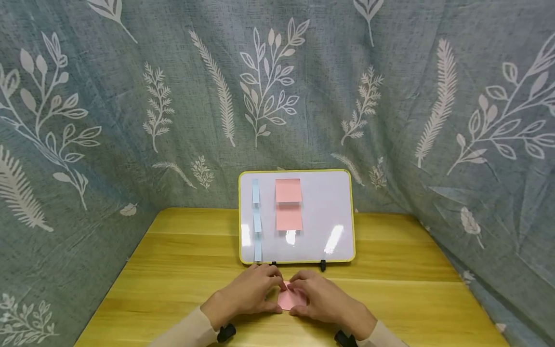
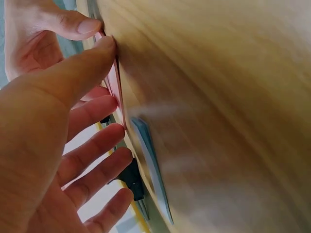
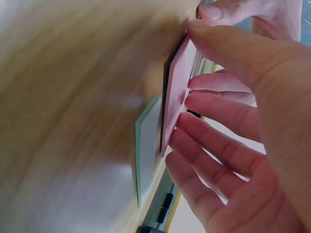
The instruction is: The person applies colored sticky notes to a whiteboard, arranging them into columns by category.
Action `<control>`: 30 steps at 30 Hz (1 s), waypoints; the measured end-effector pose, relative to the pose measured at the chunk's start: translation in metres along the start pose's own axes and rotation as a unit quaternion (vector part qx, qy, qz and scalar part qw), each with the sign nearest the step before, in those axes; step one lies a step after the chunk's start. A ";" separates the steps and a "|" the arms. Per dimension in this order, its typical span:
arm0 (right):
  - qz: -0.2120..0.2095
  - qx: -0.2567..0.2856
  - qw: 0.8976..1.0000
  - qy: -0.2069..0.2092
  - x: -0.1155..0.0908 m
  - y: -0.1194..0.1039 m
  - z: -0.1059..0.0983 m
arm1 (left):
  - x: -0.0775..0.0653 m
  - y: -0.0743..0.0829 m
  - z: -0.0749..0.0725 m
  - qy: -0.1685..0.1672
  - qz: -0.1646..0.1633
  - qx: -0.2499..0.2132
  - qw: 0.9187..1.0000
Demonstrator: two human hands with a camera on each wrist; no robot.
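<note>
A pink sticky note pad (image 1: 292, 301) lies on the wooden table in front of the whiteboard. My left hand (image 1: 253, 292) holds it from the left side, thumb at the near edge and fingertips at the far part. From the right, my right hand (image 1: 320, 298) holds the same pad, its thumb and index finger close to those of the left. The pad's edge (image 3: 176, 97) shows in the right wrist view, with other fingers spread loosely. Whether a top sheet is lifted cannot be made out.
Behind the hands stands a yellow-rimmed whiteboard (image 1: 325, 207) bearing two pink notes (image 1: 288, 190) and three narrow blue strips (image 1: 256, 191). A blue pad (image 2: 151, 162) and a pale green pad (image 3: 149, 145) lie near the hands. Patterned curtains (image 1: 321, 120) enclose the table.
</note>
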State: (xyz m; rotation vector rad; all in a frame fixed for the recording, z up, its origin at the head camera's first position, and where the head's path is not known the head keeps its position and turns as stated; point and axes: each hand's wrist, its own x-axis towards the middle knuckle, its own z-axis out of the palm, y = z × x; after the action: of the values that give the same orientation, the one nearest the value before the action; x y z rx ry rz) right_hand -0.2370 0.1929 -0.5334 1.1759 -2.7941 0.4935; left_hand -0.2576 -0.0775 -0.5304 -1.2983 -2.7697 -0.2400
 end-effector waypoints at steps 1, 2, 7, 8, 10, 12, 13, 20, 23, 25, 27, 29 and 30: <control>0.000 0.000 1.000 0.000 0.000 0.000 0.000 | 0.000 0.000 0.000 -0.003 -0.001 0.000 1.000; 0.000 0.000 1.000 -0.001 0.000 0.000 0.000 | 0.000 0.001 0.000 -0.005 -0.003 0.000 1.000; -0.004 0.007 1.000 -0.005 -0.001 -0.002 0.000 | -0.001 0.002 0.001 -0.007 -0.004 -0.001 1.000; -0.004 0.007 1.000 -0.006 0.000 -0.003 0.000 | -0.001 0.002 0.001 -0.007 -0.004 -0.001 1.000; -0.005 0.008 1.000 -0.009 0.000 -0.003 -0.001 | -0.001 0.002 0.001 -0.004 -0.004 0.000 1.000; -0.003 0.007 1.000 -0.011 0.000 -0.003 -0.002 | -0.001 0.003 0.000 -0.004 -0.004 -0.001 1.000; -0.002 0.008 1.000 -0.013 0.000 -0.003 -0.003 | -0.001 0.003 0.000 -0.005 -0.004 -0.001 1.000; 0.004 0.004 1.000 -0.022 0.000 -0.003 -0.006 | 0.000 0.002 -0.002 -0.007 -0.005 -0.006 1.000; 0.006 0.002 1.000 -0.025 0.000 -0.003 -0.008 | 0.000 0.002 -0.004 -0.005 -0.004 -0.009 1.000; 0.007 0.005 1.000 -0.028 0.000 -0.003 -0.009 | 0.000 0.002 -0.003 -0.005 -0.002 -0.010 1.000; 0.007 0.007 0.999 -0.032 -0.001 -0.004 -0.009 | 0.000 0.002 -0.003 -0.006 0.000 -0.012 1.000; 0.010 0.007 0.999 -0.035 -0.002 -0.005 -0.009 | 0.000 0.003 -0.002 -0.007 0.001 -0.011 1.000; 0.012 0.006 0.999 -0.036 -0.002 -0.005 -0.009 | 0.000 0.003 -0.002 -0.007 0.002 -0.010 1.000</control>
State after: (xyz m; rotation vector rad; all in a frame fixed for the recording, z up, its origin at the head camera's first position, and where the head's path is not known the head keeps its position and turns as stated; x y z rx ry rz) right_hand -0.2325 0.1941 -0.5236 1.1872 -2.8729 0.4793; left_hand -0.2556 -0.0755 -0.5285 -1.3157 -2.7831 -0.2603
